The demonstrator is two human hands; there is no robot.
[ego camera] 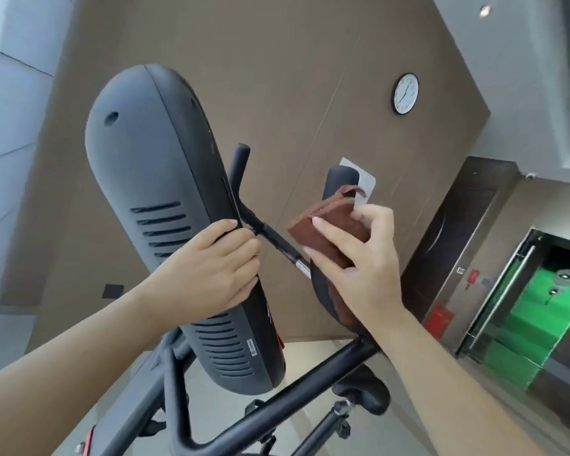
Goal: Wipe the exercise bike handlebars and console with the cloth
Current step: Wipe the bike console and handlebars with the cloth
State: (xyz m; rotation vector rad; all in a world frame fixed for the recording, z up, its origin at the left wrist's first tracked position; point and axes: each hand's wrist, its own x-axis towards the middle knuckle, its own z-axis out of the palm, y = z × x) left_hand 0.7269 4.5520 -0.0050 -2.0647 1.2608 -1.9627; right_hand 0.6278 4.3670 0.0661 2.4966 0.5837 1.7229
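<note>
The exercise bike's grey console (pixel 152 192) fills the left middle, seen from its vented back. My left hand (pixel 218 271) grips the console's right edge, where a thin black bar (pixel 277 240) joins it. Right of that bar rises a padded black handlebar grip (pixel 338 181). My right hand (pixel 359 258) presses a folded brown cloth (pixel 323 225) against this grip, fingers spread over the cloth. Another slim handlebar end (pixel 239 162) sticks up behind the console.
The bike's black frame tube (pixel 277 403) runs across the bottom, with a black saddle (pixel 362 393) below my right forearm. Behind is a brown wall with a round clock (pixel 405 93). A dark door (pixel 454 245) and a glass door with green beyond (pixel 533 324) stand at right.
</note>
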